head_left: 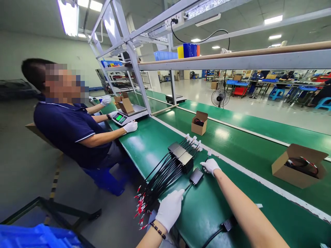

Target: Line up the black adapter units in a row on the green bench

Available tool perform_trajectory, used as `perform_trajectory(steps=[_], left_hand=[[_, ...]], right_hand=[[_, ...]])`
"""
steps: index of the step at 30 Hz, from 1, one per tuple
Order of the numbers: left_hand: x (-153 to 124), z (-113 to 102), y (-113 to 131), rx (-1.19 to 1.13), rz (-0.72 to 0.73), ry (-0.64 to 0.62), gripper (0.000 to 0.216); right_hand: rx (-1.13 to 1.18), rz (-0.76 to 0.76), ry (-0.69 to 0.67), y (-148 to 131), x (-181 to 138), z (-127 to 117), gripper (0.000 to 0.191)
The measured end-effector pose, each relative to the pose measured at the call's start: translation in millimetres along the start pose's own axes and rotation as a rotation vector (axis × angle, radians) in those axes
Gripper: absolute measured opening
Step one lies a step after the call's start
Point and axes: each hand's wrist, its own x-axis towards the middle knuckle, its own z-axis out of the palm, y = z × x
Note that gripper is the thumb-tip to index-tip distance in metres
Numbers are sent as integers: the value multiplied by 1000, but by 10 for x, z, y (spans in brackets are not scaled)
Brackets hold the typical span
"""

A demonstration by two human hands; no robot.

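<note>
A small black box-shaped module (pixel 196 176) with a cable at each end is stretched between my two gloved hands, close above the green bench or touching it. My left hand (pixel 170 209) is closed on its near cable. Pinched in my right hand (pixel 210 167) is the far cable, which ends in a white connector (pixel 209 152). Just left of it lies a stack of similar black modules (pixel 182 156). Their black cables (pixel 165 175) run toward the bench edge, ending in red-and-white tips (pixel 141 206), with white connectors (pixel 193 139) at the far side.
Another black module (pixel 227 224) lies near my right forearm. Cardboard boxes holding wires (pixel 199 128) (pixel 294 172) stand on the green belt. At left, a co-worker (pixel 69 127) in white gloves sits by a scale (pixel 129 115). A shelf frame (pixel 232 62) crosses overhead; a blue crate (pixel 38 236) is lower left.
</note>
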Motion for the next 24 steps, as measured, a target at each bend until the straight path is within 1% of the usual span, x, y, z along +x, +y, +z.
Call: perform_trajectory(steps=[4,8,12,15,17,19,20,22,23,24], left_hand=[[76,35,-102,-11,-68,13,33],[132,109,-157,-31,-116,41,32],[191,102,-173,-24,-165,92,34],[164,31,-120,-6,-148,143,37],[77,6,-11,-10,-82,178,38],[-56,32,175,-60,36,190,37],[-127,63,294,-105,105,173,36],[-252,143,567,-197,201,53,33],[-296,181,709,-229,211,-25,36],[-323,215,846,-254,211,-108,44]], right_hand=[[-129,32,11,-23,189,77,24],[-238,21,68,-102,283,95,25],[-284,-33,150,-187,239,79,25],[-266,-107,206,-220,88,-24,26],[-232,-189,238,-207,-90,-144,26],[-181,-288,263,-146,-340,-278,26],[-149,-334,271,-93,-486,-340,27],[-71,-399,292,53,-795,-436,34],[-26,-413,305,140,-945,-466,38],[21,-417,320,231,-1085,-484,41]])
